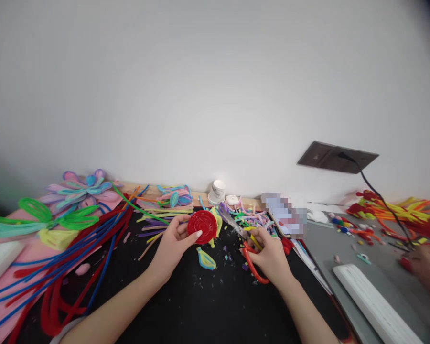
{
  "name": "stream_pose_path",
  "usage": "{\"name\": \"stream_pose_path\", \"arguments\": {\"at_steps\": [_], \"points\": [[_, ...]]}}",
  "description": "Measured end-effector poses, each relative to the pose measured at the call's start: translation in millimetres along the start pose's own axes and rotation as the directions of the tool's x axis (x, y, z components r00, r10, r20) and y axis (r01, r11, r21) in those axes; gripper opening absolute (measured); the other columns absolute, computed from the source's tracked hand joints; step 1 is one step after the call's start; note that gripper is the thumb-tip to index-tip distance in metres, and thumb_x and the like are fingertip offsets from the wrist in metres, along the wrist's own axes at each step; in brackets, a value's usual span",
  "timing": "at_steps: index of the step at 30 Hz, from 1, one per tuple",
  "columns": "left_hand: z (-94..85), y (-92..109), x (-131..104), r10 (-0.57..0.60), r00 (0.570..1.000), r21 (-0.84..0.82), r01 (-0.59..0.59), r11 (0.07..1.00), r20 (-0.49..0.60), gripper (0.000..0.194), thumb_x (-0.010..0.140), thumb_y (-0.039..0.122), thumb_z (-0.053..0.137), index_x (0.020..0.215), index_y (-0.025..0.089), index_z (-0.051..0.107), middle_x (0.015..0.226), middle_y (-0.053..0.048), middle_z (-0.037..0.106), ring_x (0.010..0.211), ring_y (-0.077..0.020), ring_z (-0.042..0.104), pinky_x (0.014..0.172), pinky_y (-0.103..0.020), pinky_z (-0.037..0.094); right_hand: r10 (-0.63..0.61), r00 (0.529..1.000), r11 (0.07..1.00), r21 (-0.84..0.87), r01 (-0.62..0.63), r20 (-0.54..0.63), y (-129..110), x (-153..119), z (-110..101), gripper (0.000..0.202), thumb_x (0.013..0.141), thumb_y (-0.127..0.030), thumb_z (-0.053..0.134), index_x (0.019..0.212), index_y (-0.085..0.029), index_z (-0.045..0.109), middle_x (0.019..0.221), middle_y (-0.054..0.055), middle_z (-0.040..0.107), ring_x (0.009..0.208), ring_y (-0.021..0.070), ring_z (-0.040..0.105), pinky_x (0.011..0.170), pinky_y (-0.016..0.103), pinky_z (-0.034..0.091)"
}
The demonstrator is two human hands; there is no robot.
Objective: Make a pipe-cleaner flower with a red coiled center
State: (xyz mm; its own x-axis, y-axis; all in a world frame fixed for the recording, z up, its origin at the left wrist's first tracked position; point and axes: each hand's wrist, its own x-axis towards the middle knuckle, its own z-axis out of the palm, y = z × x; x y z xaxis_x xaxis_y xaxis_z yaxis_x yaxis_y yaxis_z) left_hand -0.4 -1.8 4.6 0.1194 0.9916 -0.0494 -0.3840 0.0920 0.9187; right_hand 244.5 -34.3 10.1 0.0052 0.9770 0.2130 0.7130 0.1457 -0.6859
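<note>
My left hand (174, 246) is closed on a flat red disc (201, 227) that looks wound in rings, with the thumb lying across its lower edge. My right hand (268, 253) grips scissors (255, 268) by their orange-red and yellow handle. Their metal blades point up and left, toward the disc but apart from it. Below the disc on the black mat (200, 310) lies a small blue-and-yellow petal shape (206, 259). A yellow fuzzy piece (218, 222) shows partly behind the disc. Small clippings are scattered between my hands.
Blue stems (109, 260) and red stems (52, 306) spread at left beside a fuzzy flower (86, 188). At the back stand a paper cup (218, 191) and a phone (284, 215). Another person's hand (424, 267) is at far right, near a white strip (374, 306).
</note>
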Motion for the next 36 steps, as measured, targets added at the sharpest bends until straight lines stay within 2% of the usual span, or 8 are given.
{"name": "stream_pose_path", "arguments": {"at_steps": [7,10,18,27,31,36], "points": [[-0.1,1.2,0.8,0.005,1.0,0.02,-0.005,1.0,-0.029,0.04,0.067,0.028,0.075,0.097,0.019,0.05,0.089,-0.004,0.072,0.083,-0.0201,0.068,0.082,-0.038,0.051,-0.068,0.998,0.99,-0.125,0.068,0.003,1.7,-0.2,3.8,0.022,0.067,-0.023,0.063,0.082,-0.023,0.047,0.065,-0.002,0.059,0.06,0.0177,0.057,0.059,0.027,0.044],[-1.9,-1.1,1.3,0.001,1.0,0.004,-0.001,1.0,-0.019,0.038,0.069,0.028,0.074,0.098,0.02,0.05,0.094,-0.006,0.072,0.085,-0.0203,0.068,0.083,-0.038,0.051,-0.057,0.998,0.988,-0.143,0.052,-0.032,1.6,1.1,4.4,0.024,0.066,-0.022,0.063,0.086,-0.022,0.049,0.068,-0.001,0.059,0.064,0.0189,0.058,0.061,0.028,0.045],[-3.7,-1.1,0.9,-0.014,0.998,-0.046,0.011,0.999,-0.064,0.045,0.067,0.026,0.076,0.105,0.019,0.052,0.101,-0.007,0.071,0.094,-0.0213,0.066,0.086,-0.037,0.05,-0.1,0.993,0.971,-0.226,0.082,-0.069,-7.5,-0.8,0.2,0.026,0.073,-0.027,0.059,0.097,-0.021,0.054,0.093,0.005,0.066,0.081,0.022,0.063,0.069,0.031,0.047],[-5.7,-2.1,3.1,0.008,0.994,-0.048,-0.014,0.999,-0.109,0.046,0.065,0.026,0.076,0.106,0.018,0.056,0.109,-0.008,0.068,0.099,-0.0239,0.065,0.089,-0.04,0.05,-0.181,0.981,0.917,-0.372,0.143,-0.069,-14.0,-4.3,2.9,0.017,0.071,-0.03,0.062,0.084,-0.022,0.055,0.077,0.002,0.066,0.068,0.0199,0.063,0.058,0.027,0.043],[-5.3,-2.0,3.4,0.036,0.99,-0.031,-0.041,0.999,-0.135,0.047,0.062,0.025,0.077,0.104,0.018,0.058,0.108,-0.008,0.069,0.099,-0.0242,0.065,0.091,-0.041,0.048,-0.249,0.966,0.882,-0.426,0.2,-0.063,-13.9,-4.7,6.2,0.019,0.069,-0.03,0.065,0.084,-0.021,0.056,0.079,0.004,0.067,0.07,0.0207,0.064,0.058,0.027,0.043],[-3.9,-0.7,3.0,0.044,0.986,-0.003,-0.045,0.999,-0.163,0.047,0.063,0.025,0.077,0.105,0.017,0.058,0.107,-0.008,0.068,0.1,-0.0246,0.064,0.091,-0.042,0.048,-0.275,0.96,0.857,-0.463,0.224,-0.046,-16.6,-6.7,9.9,0.016,0.07,-0.029,0.066,0.079,-0.021,0.055,0.075,0.003,0.067,0.067,0.0203,0.064,0.056,0.026,0.042]]}}
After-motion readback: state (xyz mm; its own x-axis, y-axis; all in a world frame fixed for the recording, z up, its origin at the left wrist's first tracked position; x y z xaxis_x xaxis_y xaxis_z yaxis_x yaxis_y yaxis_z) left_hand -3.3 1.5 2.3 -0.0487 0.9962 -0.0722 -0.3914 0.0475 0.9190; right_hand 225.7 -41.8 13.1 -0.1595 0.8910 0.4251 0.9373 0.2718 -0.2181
